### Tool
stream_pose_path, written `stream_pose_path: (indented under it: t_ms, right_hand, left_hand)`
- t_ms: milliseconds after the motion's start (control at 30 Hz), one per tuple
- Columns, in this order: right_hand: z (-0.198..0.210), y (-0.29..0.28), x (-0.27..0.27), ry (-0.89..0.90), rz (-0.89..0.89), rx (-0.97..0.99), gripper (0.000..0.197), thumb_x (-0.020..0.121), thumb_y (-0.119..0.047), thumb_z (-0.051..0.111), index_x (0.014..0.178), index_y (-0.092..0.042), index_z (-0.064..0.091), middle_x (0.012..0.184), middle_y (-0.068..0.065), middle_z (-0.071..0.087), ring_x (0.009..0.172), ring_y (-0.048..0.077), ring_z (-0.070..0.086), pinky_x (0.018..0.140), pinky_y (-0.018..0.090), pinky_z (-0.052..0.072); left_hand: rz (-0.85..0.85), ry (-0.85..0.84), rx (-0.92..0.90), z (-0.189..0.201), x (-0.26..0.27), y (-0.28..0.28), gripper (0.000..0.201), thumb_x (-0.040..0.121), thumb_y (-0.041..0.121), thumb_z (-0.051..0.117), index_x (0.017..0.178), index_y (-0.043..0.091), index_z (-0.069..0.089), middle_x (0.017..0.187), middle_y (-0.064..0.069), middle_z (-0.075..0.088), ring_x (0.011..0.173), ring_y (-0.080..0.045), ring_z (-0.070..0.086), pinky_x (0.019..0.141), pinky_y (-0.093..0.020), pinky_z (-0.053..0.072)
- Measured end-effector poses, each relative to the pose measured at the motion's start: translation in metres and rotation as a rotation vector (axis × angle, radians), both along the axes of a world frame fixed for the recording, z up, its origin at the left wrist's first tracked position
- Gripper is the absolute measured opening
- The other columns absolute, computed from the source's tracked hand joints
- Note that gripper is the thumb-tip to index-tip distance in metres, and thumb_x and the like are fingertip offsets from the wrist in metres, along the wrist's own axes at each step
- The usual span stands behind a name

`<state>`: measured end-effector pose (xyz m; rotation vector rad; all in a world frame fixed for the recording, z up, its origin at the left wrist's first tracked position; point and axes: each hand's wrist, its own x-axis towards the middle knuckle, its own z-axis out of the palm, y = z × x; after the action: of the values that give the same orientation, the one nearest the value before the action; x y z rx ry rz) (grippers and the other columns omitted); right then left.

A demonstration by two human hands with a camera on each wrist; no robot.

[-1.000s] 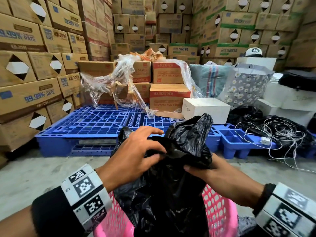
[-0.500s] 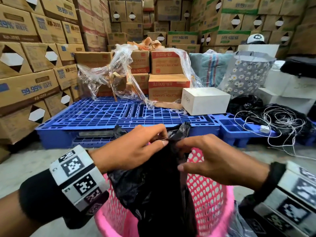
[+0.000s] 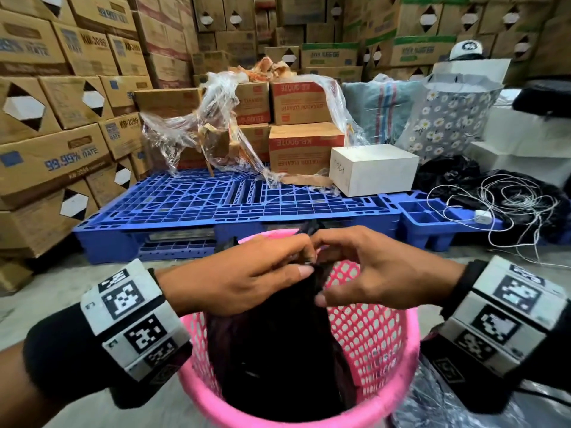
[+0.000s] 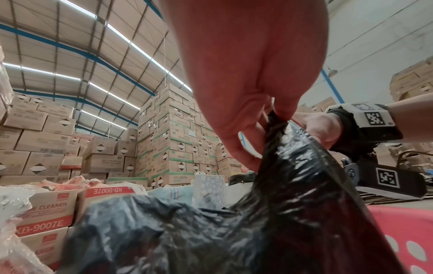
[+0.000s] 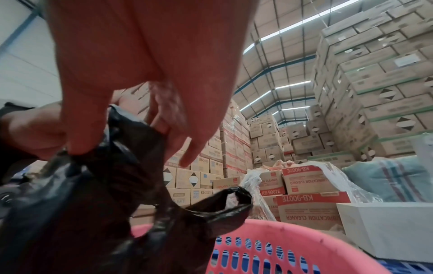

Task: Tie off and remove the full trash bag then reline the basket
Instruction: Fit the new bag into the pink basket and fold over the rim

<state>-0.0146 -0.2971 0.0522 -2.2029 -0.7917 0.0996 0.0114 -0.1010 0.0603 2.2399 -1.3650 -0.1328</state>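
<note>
Pink mesh basket [image 3: 374, 341] stands at six o'clock, the black trash bag [image 3: 278, 341] rising from inside it. Above the rim, the left hand [image 3: 238, 276] and right hand [image 3: 377, 273] meet fingertip to fingertip, each pinching the bag's gathered top. Beyond, at twelve o'clock, a blue pallet [image 3: 197, 202] carries a white box [image 3: 374, 169] at one o'clock.

Trash bag [image 3: 278, 350] in basket [image 3: 370, 344], pallet [image 3: 216, 205] behind, box [image 3: 374, 169] on pallet's right.
</note>
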Motion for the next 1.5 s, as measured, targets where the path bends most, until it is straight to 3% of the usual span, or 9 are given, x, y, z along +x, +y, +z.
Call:
stream_pose_path:
  t_ms: [133, 300, 433, 667, 900, 1067, 1233, 1367, 1500]
  right_hand:
    - [0.0, -0.007, -0.001, 0.094, -0.028, -0.016, 0.012, 0.079, -0.012, 0.073, 0.072, -0.012, 0.064, 0.07, 0.018, 0.06, 0.064, 0.018, 0.051, 0.062, 0.049, 0.045]
    - [0.002, -0.015, -0.008, 0.255, 0.021, 0.091, 0.004, 0.075, -0.006, 0.072, 0.075, -0.005, 0.068, 0.07, 0.009, 0.064, 0.068, 0.015, 0.056, 0.065, 0.033, 0.047]
    - [0.008, -0.021, -0.013, 0.245, -0.006, -0.014, 0.004, 0.078, -0.01, 0.073, 0.076, -0.008, 0.071, 0.073, 0.005, 0.074, 0.067, 0.009, 0.065, 0.067, 0.024, 0.056]
    - [0.014, -0.014, -0.03, 0.061, 0.028, -0.233, 0.018, 0.084, -0.028, 0.068, 0.072, -0.014, 0.067, 0.084, 0.004, 0.072, 0.071, 0.015, 0.066, 0.066, 0.028, 0.053]
    - [0.01, 0.0, -0.035, 0.303, 0.078, -0.208, 0.029, 0.088, -0.026, 0.063, 0.088, 0.002, 0.064, 0.093, 0.03, 0.068, 0.075, 0.031, 0.065, 0.078, 0.055, 0.054]
    - [0.004, 0.004, -0.053, 0.305, 0.153, -0.331, 0.028, 0.087, -0.034, 0.062, 0.078, -0.007, 0.062, 0.066, 0.004, 0.065, 0.059, 0.004, 0.054, 0.057, 0.026, 0.049]
    - [-0.01, 0.011, -0.065, 0.325, 0.189, -0.41, 0.031, 0.089, -0.037, 0.059, 0.066, -0.016, 0.06, 0.057, -0.01, 0.058, 0.055, 0.001, 0.052, 0.056, 0.013, 0.04]
    - [-0.017, 0.01, -0.069, 0.418, 0.16, -0.426, 0.044, 0.085, -0.053, 0.052, 0.069, -0.014, 0.065, 0.064, -0.002, 0.07, 0.061, 0.005, 0.065, 0.062, 0.017, 0.05]
    - [-0.022, 0.0, -0.061, 0.43, -0.007, -0.407, 0.055, 0.079, -0.054, 0.049, 0.07, -0.001, 0.063, 0.07, 0.017, 0.073, 0.059, 0.026, 0.071, 0.059, 0.031, 0.056]
  left_hand:
    - [0.037, 0.124, -0.03, -0.008, 0.001, 0.005, 0.017, 0.096, 0.03, 0.039, 0.087, 0.017, 0.046, 0.063, 0.012, 0.042, 0.056, -0.003, 0.035, 0.054, -0.015, 0.03]
    - [0.046, 0.182, 0.103, -0.022, 0.003, 0.011, 0.017, 0.094, 0.029, 0.049, 0.087, 0.014, 0.044, 0.064, -0.009, 0.035, 0.059, -0.013, 0.032, 0.054, -0.027, 0.03]
    - [0.031, -0.029, 0.208, -0.016, 0.008, 0.022, 0.029, 0.096, 0.027, 0.043, 0.069, 0.02, 0.037, 0.058, 0.01, 0.037, 0.054, -0.002, 0.037, 0.055, -0.012, 0.028]
    - [-0.004, -0.225, 0.363, -0.006, -0.006, 0.057, 0.026, 0.097, 0.039, 0.035, 0.074, 0.026, 0.033, 0.066, 0.006, 0.039, 0.059, -0.007, 0.04, 0.057, -0.021, 0.029]
    - [0.381, 0.027, 0.176, -0.011, -0.019, 0.073, 0.059, 0.086, 0.061, 0.029, 0.065, 0.014, 0.058, 0.061, -0.006, 0.06, 0.054, -0.011, 0.053, 0.055, -0.023, 0.043]
    - [0.452, -0.152, 0.47, -0.022, -0.031, 0.077, 0.049, 0.078, 0.054, 0.058, 0.057, 0.011, 0.052, 0.048, -0.003, 0.05, 0.047, -0.015, 0.044, 0.051, -0.03, 0.039]
    - [0.308, 0.017, 0.669, -0.036, -0.047, 0.089, 0.062, 0.072, 0.069, 0.049, 0.07, 0.007, 0.055, 0.064, -0.011, 0.06, 0.057, -0.023, 0.049, 0.057, -0.038, 0.047]
    - [0.215, 0.076, 0.652, -0.05, -0.049, 0.099, 0.059, 0.083, 0.059, 0.046, 0.067, 0.002, 0.045, 0.064, -0.018, 0.046, 0.059, -0.023, 0.032, 0.055, -0.03, 0.038]
    - [0.2, 0.09, 0.639, -0.06, -0.049, 0.111, 0.077, 0.072, 0.079, 0.035, 0.084, 0.007, 0.059, 0.064, -0.001, 0.054, 0.063, -0.018, 0.046, 0.067, -0.037, 0.048]
